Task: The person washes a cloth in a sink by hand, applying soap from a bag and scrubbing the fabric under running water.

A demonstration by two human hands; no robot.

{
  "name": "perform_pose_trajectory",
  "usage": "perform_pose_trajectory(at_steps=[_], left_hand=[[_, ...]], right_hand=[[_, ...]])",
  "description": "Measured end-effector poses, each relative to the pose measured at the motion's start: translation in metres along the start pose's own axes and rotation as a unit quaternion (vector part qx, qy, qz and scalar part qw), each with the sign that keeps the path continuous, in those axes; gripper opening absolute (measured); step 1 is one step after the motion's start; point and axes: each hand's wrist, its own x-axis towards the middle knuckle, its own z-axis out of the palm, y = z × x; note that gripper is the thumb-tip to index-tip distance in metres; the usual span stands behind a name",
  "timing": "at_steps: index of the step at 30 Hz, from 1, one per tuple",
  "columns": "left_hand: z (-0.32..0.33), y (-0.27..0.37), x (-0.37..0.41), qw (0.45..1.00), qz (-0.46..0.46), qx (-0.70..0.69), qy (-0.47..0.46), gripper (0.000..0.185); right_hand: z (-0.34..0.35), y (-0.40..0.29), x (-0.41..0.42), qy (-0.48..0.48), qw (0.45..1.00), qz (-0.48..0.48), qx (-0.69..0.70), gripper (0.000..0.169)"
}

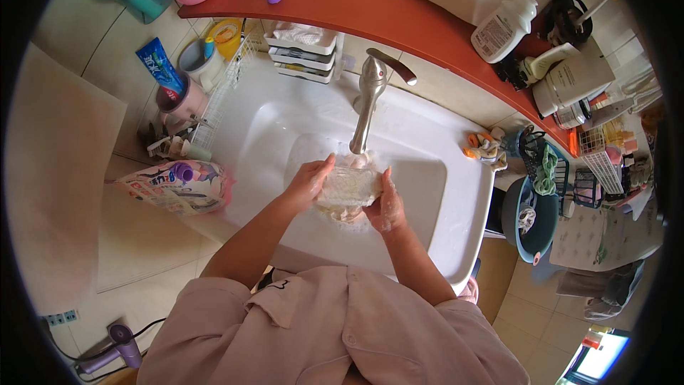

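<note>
Both hands grip a wet, pale cloth (pixel 350 186) over the white sink basin (pixel 409 171). My left hand (pixel 311 184) has its left end, thumb on top. At the right end, my right hand (pixel 386 203) holds it with the thumb up and suds on the skin. Between the hands the cloth is stretched into a flat band, and a crumpled part hangs below it toward me. The metal faucet (pixel 366 109) points down just beyond the cloth. Soapy water lies around and under the fabric; the fingers beneath are mostly hidden.
A detergent pouch with a purple cap (pixel 176 184) leans at the sink's left side. White stacked trays (pixel 304 56) stand behind the basin, under a red shelf (pixel 347 10). An orange-and-white cloth (pixel 485 149) lies on the right rim, near a blue-green basin (pixel 539 224).
</note>
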Motion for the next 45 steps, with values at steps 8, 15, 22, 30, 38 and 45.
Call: perform_pose_trajectory(at_steps=[8,15,22,30,38,45], left_hand=[[0.013,-0.047,-0.023,0.813,0.401,0.415,0.073,0.038],[0.017,-0.035,-0.002,0.994,0.067,-0.090,-0.003,0.020],[0.023,0.006,-0.004,0.964,0.016,-0.167,-0.208,0.031],[-0.079,-0.006,0.051,0.976,0.033,0.209,0.055,0.039],[-0.014,-0.102,0.084,0.968,0.077,0.213,0.107,0.029],[0.099,-0.053,-0.001,0.957,0.248,0.142,-0.051,0.011]], right_hand=[[-0.004,0.019,0.002,0.028,0.996,-0.046,0.077,0.047],[0.002,-0.008,-0.006,0.057,0.970,-0.024,-0.235,0.036],[-0.006,-0.005,0.007,0.011,0.996,0.084,0.027,0.032],[-0.054,-0.043,0.025,0.171,0.979,-0.099,-0.052,0.008],[-0.028,0.026,0.044,0.246,0.939,0.155,-0.183,0.042],[-0.077,0.030,0.068,-0.058,0.983,0.115,0.131,0.051]])
